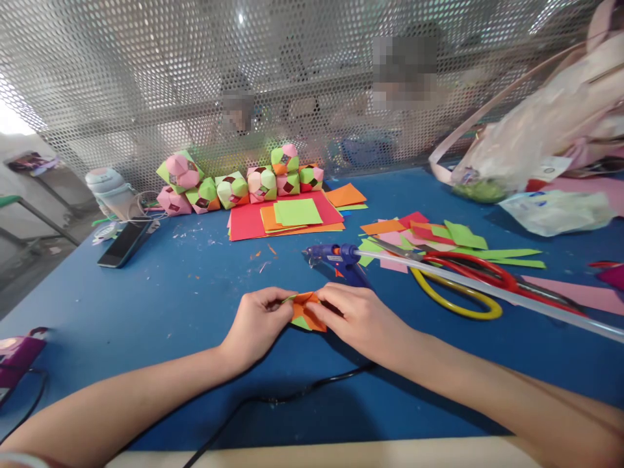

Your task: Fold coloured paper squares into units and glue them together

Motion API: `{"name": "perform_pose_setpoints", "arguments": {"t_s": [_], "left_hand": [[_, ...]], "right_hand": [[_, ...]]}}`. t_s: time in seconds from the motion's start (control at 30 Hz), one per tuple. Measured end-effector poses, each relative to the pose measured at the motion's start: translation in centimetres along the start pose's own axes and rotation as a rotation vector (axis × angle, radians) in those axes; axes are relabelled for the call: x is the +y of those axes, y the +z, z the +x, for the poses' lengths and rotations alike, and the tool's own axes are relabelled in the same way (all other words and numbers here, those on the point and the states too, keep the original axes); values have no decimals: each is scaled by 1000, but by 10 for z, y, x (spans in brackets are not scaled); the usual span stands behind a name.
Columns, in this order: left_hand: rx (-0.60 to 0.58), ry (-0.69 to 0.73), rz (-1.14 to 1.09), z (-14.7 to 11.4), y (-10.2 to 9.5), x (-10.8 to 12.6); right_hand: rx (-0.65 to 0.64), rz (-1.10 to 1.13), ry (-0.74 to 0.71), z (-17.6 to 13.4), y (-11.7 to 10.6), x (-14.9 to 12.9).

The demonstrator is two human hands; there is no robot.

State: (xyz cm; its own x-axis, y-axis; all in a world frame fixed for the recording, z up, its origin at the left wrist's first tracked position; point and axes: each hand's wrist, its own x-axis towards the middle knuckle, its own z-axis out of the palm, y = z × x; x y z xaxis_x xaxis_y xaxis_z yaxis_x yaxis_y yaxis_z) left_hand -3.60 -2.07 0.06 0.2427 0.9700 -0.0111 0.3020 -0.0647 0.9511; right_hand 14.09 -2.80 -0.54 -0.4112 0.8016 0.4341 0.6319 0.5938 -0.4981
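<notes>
The blue table (pixel 146 312) bears 1 phone (pixel 124 244) and 1 glue gun (pixel 344 257).

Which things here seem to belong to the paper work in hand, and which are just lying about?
Seem to belong:
- orange-and-green paper piece, pinched between left hand and right hand
- folded paper balls
- stacked sheets
- glue gun
- red-handled scissors

Probably just lying about:
- phone
- bottle
- strapped bag

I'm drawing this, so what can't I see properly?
In the head view:
Folded orange-and-green paper piece: its sides, covered by the left hand and right hand.
Blue plastic glue gun: lower handle, behind the right hand; label, too small to read.
Thin black cable: cut off by the bottom edge.
Purple boxy object: cut off by the left edge.
</notes>
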Motion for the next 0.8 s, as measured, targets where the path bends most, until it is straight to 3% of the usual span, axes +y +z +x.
{"name": "perform_pose_setpoints", "arguments": {"t_s": [0.27,0.43,0.57,0.8], "left_hand": [[-76,-20,-18,-2,1,2],[31,-70,-74,1,0,3],[65,-94,-142,2,-1,1],[7,-104,-115,-1,2,1]], "right_hand": [[-11,35,-59,-2,0,1],[1,172,40,2,-13,-7],[-25,96,93,3,-11,-7],[52,-57,-76,-1,2,1]]}}
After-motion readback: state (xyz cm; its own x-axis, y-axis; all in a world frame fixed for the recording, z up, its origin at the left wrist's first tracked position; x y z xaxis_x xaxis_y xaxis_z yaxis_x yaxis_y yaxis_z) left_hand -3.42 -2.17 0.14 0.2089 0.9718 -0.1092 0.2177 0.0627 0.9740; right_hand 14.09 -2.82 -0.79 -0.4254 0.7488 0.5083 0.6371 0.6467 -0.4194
